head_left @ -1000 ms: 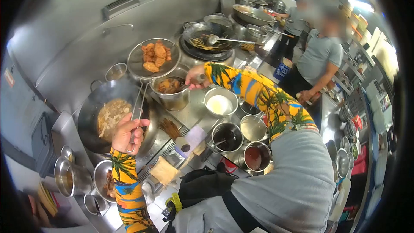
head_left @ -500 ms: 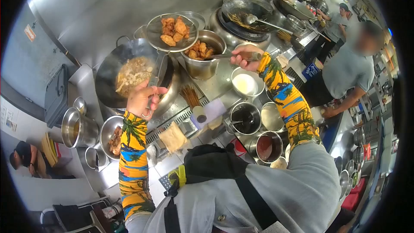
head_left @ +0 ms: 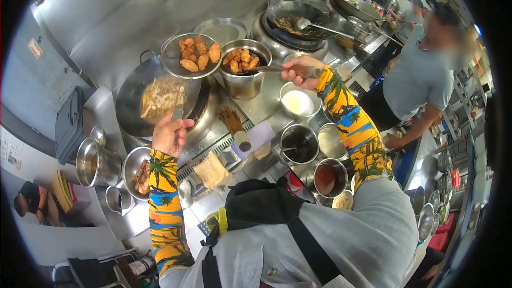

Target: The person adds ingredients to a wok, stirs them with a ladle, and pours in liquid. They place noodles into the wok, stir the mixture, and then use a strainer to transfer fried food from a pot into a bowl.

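Observation:
My left hand is closed on the handle of a wire strainer, which is raised over the far edge of the wok. Several browned fried pieces lie spread in its mesh. Pale food sits in bubbly liquid in the wok below. With my right hand I grip the wooden handle of a metal utensil, perhaps a ladle. Its far end reaches the mouth of a steel pot, where more fried pieces show; its head is hidden.
A bowl of white liquid, a pot of dark sauce and a pot of red sauce stand at the right. A bamboo brush and folded cloth lie in front. A co-worker stands at the right.
The strainer has shifted left, away from the steel pot, and the fried pieces in it lie more spread out. My right hand keeps the utensil at the pot. The co-worker has shifted slightly.

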Demonstrator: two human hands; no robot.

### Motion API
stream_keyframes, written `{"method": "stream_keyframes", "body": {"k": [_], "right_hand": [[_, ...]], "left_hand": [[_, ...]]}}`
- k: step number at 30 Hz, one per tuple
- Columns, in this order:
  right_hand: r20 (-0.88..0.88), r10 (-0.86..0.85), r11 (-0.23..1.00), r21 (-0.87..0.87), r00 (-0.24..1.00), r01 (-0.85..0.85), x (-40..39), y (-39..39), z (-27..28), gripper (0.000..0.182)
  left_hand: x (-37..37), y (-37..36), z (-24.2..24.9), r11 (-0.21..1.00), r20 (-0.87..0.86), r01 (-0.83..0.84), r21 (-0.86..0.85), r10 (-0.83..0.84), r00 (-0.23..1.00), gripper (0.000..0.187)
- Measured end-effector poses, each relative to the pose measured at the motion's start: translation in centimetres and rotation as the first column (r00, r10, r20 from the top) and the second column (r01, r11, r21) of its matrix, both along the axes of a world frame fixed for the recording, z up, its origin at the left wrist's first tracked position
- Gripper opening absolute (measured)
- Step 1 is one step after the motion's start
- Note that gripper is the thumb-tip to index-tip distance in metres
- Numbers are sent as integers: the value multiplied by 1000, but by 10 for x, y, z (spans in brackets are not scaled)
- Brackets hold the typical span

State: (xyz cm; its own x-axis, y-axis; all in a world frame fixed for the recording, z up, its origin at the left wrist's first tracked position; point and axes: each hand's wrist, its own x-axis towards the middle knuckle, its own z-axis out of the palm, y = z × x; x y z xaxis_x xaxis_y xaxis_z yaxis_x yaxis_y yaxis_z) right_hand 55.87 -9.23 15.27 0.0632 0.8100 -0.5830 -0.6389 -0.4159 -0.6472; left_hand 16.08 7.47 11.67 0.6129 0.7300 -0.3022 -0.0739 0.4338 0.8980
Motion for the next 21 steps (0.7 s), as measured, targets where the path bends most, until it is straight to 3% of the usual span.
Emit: {"method": "stream_keyframes", "body": {"k": [7, 10, 16, 21], "right_hand": [[-23, 39, 996, 75, 999, -38, -6, -13, 19, 18], [1, -18, 1000, 13, 1000, 18, -13, -19, 33, 14], [-13, 26, 996, 88, 1000, -25, -8, -29, 52, 20], [143, -90, 991, 113, 986, 75, -21, -39, 71, 17]], "left_hand": [[-2, 1, -9, 999, 35, 8, -31, -7, 999, 14], [1, -2, -9, 1000, 9, -11, 2, 11, 1000, 15], [13, -4, -15, 994, -70, 28, 109, -21, 997, 17], [39, -9, -27, 990, -46, 119, 71, -116, 992, 14]]}}
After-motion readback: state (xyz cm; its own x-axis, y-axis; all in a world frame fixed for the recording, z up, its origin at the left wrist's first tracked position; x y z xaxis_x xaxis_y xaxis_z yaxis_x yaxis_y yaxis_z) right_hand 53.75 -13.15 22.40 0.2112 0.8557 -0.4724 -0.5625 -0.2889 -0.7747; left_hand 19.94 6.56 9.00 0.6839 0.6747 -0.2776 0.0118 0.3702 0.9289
